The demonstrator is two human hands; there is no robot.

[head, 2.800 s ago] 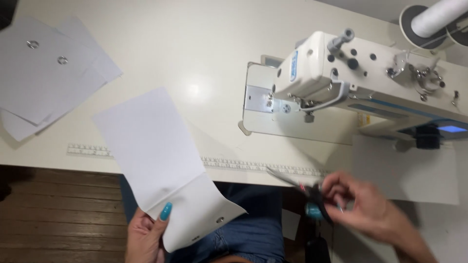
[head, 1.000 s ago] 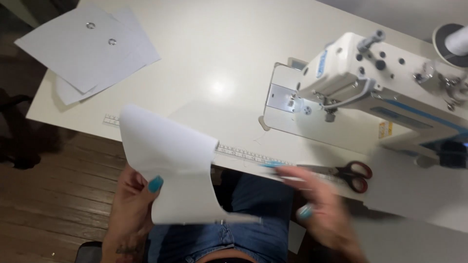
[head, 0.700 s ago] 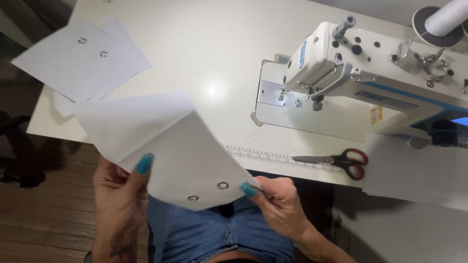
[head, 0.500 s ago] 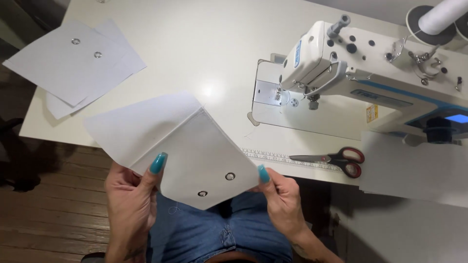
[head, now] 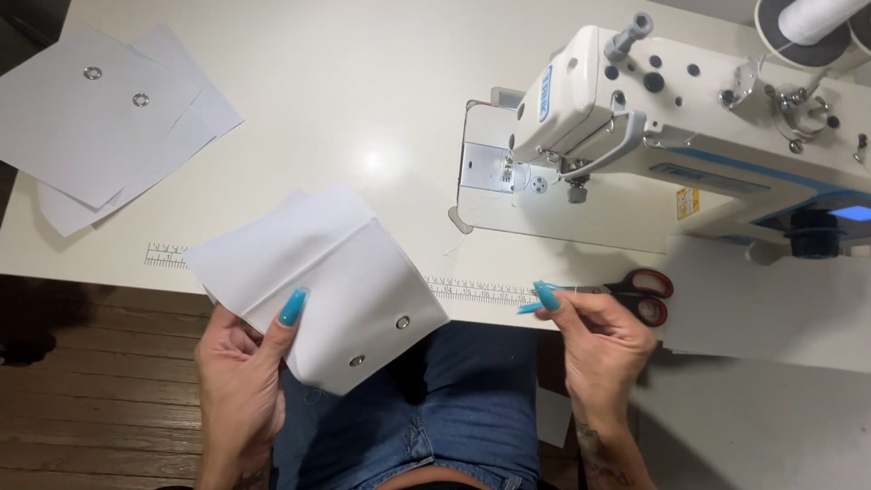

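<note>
Left hand [head: 238,372]: in the lower left of the frame, its fingers clamp the folded white fabric piece [head: 318,281] at its lower left edge, thumb on top.
Folded white fabric piece: held just over the near edge of the surface [head: 345,109], left of centre; a fold line runs across it and two metal eyelets [head: 402,322] sit near its lower right corner.
Right hand [head: 603,340]: lower right of centre, apart from the fabric piece; its fingers are pinched narrow, tips together just beside the scissors [head: 635,295]; whether they grip anything cannot be told.
Scissors: red-handled, lying flat at the near edge of the surface, right of centre.
Sewing machine [head: 671,118]: white, in the upper right, its lamp lit over the needle plate.
Stack of white pieces [head: 100,127]: upper left, the top one with two eyelets.
Printed ruler [head: 472,290]: along the near edge of the surface.
Lap: blue jeans [head: 454,408] at bottom centre.
</note>
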